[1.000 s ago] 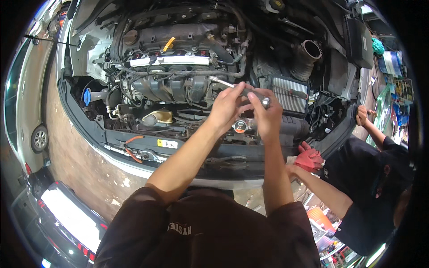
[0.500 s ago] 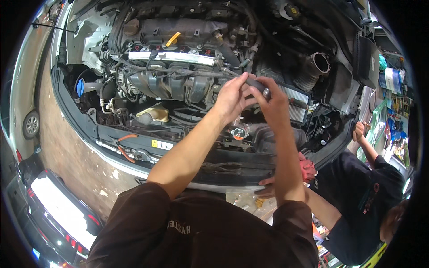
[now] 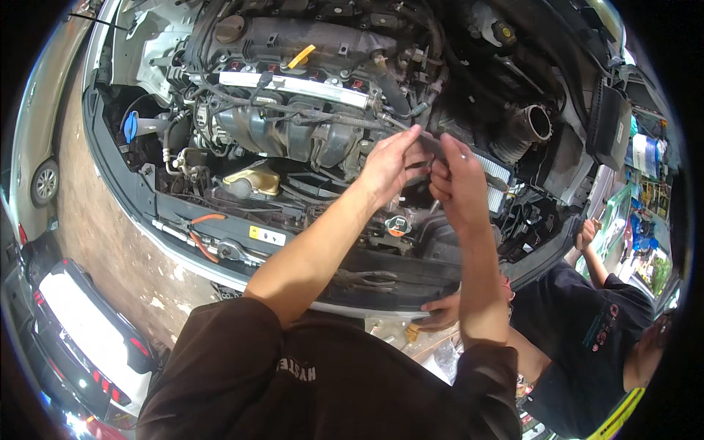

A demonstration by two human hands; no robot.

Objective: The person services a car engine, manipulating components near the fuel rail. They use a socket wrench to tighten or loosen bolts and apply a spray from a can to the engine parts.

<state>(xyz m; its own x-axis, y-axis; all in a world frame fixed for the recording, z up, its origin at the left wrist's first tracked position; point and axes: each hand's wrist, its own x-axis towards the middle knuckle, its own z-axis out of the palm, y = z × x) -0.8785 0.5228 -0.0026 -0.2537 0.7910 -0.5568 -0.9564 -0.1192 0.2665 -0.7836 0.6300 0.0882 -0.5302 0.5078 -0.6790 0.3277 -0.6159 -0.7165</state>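
Note:
Over the open engine bay, my right hand (image 3: 460, 176) is closed around a dark, rod-like piece (image 3: 431, 147), whose kind I cannot make out. My left hand (image 3: 392, 167) pinches the same piece at its left end, thumb and fingers bent toward it. Behind and left of the hands lies the engine (image 3: 293, 40), with a yellow dipstick handle (image 3: 301, 56) and a silver strip (image 3: 293, 89). Just right of my right hand is a pleated air filter (image 3: 493, 173). Below the hands sits a radiator cap (image 3: 397, 226) with an orange rim.
On the front panel lie orange-handled pliers (image 3: 196, 238), a ratchet (image 3: 233, 251) and dark pliers (image 3: 364, 278). At the right, a co-worker (image 3: 579, 323) in a dark shirt rests one hand (image 3: 438, 314) on the car's front edge. An open intake hose (image 3: 529, 130) rises at the right.
My right fingers have curled more tightly, and the metal end of the piece no longer shows. My view has shifted slightly, so the engine bay appears farther right.

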